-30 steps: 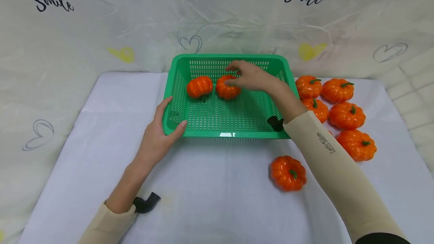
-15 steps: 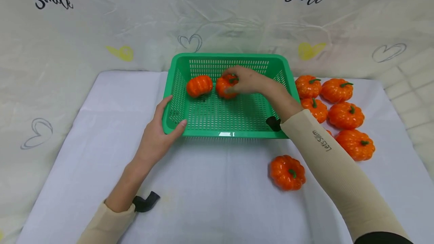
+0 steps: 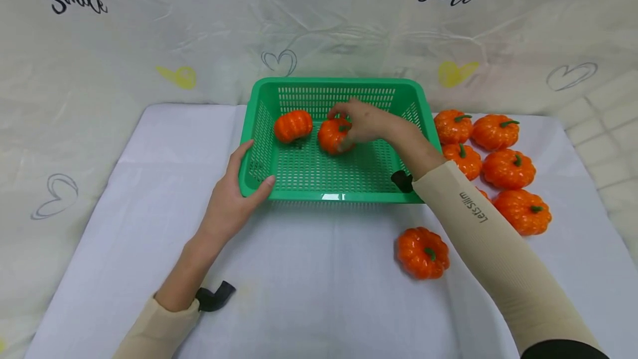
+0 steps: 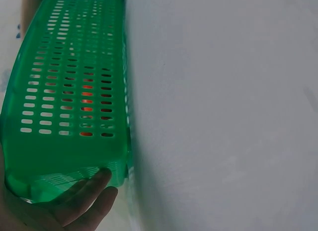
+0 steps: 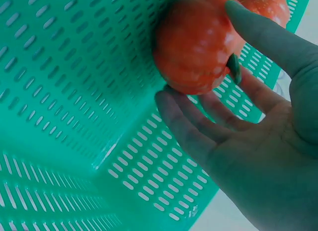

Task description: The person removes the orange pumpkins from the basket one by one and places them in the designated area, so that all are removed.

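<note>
A green plastic basket [image 3: 344, 197] with slotted walls stands at the back of the table. My left hand [image 3: 229, 198] grips its front left corner, thumb over the front rim and fingers along the left side; the left wrist view shows the fingers [image 4: 87, 201] at the basket's outer wall. Inside, my right hand [image 3: 368, 122] holds a small orange pumpkin [image 3: 331, 136] with a green stem. In the right wrist view the thumb lies on one side of this pumpkin [image 5: 194, 47] and the fingers on the other. To its left in the basket lies another pumpkin [image 3: 293, 126].
Several more orange pumpkins [image 3: 509, 169] are grouped right of the basket, some partly hidden by the right sleeve [image 3: 478, 226]. One pumpkin [image 3: 422, 254] sits alone in front. White cloth [image 3: 319, 281] covers the table, and a printed sheet [image 3: 349, 26] hangs behind.
My right hand has come down onto the right pumpkin in the basket, its fingers closing round it, and the pumpkin has turned and shifted slightly toward me. The left hand stays on the basket.
</note>
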A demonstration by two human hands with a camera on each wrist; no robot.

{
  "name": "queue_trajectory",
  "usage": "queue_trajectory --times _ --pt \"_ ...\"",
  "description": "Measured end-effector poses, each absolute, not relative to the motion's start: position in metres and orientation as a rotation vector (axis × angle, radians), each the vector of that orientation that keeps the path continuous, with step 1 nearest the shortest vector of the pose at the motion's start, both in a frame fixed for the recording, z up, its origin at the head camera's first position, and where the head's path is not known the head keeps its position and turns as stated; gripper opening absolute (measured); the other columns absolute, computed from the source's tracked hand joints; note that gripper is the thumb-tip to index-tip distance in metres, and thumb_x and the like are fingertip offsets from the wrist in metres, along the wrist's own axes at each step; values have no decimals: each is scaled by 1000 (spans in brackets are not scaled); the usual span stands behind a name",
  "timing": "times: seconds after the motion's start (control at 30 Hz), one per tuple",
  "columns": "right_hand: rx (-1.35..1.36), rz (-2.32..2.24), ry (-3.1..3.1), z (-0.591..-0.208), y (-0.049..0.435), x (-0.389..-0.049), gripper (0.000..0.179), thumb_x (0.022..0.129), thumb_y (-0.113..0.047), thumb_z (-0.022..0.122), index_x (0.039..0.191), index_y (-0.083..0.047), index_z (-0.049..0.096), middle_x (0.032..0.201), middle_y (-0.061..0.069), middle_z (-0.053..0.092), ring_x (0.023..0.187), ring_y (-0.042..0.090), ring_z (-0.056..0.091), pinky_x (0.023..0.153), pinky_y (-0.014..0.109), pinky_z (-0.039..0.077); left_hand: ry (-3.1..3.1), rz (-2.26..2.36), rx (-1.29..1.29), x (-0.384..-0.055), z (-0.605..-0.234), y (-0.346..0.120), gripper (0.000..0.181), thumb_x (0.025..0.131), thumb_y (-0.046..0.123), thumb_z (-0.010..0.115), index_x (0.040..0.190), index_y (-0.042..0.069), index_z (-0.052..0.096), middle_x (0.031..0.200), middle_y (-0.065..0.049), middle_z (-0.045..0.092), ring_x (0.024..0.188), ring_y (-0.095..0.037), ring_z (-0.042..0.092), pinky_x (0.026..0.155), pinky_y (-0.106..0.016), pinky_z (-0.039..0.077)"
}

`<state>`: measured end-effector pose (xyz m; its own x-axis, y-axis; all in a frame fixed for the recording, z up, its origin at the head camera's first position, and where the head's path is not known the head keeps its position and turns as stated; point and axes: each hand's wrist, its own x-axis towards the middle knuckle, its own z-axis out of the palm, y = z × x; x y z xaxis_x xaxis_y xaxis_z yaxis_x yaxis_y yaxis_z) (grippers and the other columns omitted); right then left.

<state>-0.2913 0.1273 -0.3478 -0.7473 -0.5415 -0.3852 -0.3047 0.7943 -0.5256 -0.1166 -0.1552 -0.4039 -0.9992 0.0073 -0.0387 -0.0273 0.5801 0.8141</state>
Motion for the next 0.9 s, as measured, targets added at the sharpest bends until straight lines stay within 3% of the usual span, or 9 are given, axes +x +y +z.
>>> queue_trajectory --times 0.2,0.63,0.9 --pt "-591 -585 2424 -348 127 -291 74 85 -15 84 150 -13 48 153 17 49 140 35 46 117 55 41 2747 1440 -8 -116 -403 -155 81 97 57 65 162 51 17 167 -8 39 141 -33 50 108 -58 47" --pt "-555 -580 2455 -337 125 -290 73 88 -31 79 151 -12 46 142 14 56 124 32 53 103 50 49 2735 1439 -25 -117 -404 -154 81 97 59 64 161 52 16 166 -8 40 139 -32 52 107 -57 47" --pt "-571 -638 2465 -319 126 -286 73 89 -38 78 151 -16 46 146 14 54 128 32 51 105 50 47 2752 1440 -19 -118 -403 -155 81 96 58 65 161 53 17 164 -7 43 135 -32 54 106 -56 47"
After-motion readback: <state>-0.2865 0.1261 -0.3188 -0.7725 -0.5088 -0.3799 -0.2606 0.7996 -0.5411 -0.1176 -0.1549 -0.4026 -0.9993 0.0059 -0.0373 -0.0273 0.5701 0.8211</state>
